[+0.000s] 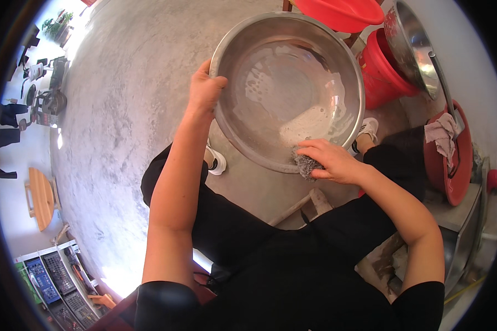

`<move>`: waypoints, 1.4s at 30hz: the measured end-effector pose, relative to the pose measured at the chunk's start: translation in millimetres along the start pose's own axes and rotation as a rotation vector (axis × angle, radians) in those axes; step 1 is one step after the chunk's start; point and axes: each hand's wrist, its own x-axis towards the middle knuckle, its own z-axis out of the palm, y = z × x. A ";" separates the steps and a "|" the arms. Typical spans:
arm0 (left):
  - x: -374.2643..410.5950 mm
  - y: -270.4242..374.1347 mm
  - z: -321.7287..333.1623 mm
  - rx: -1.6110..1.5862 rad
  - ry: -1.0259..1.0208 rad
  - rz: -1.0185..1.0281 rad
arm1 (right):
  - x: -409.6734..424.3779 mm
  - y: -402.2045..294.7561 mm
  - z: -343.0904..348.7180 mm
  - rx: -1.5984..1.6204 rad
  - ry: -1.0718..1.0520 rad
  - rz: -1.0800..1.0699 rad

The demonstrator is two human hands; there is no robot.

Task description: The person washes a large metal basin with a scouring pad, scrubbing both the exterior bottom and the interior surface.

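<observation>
A large round stainless steel basin (269,95) is tipped in front of me, its inside wet, with a little water pooled toward the near right. My left hand (206,89) grips its left rim, thumb over the edge and the fingers mostly hidden behind. In my right hand (333,161) is a grey steel wool scourer (307,165), pressed against the near rim at the lower right. What supports the basin from below cannot be seen.
Beyond the basin are a red plastic basin (343,14), a red bucket (370,74) and another metal basin (418,49) against the wall. At right, a cloth (442,132) hangs over a reddish-brown basin (457,165). A shelf of plastic crates (58,281) stands lower left on the concrete floor (120,82).
</observation>
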 end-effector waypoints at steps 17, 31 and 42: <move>11.3 -9.5 0.2 0.002 -0.028 0.002 | -13.7 12.6 -5.9 -0.099 0.016 0.039; 13.4 -4.9 -0.3 0.095 -0.058 -0.012 | -25.9 14.9 -8.8 -0.118 0.079 0.043; 14.4 -6.4 1.1 0.070 -0.069 0.003 | 7.6 5.2 20.2 -0.032 0.109 -0.036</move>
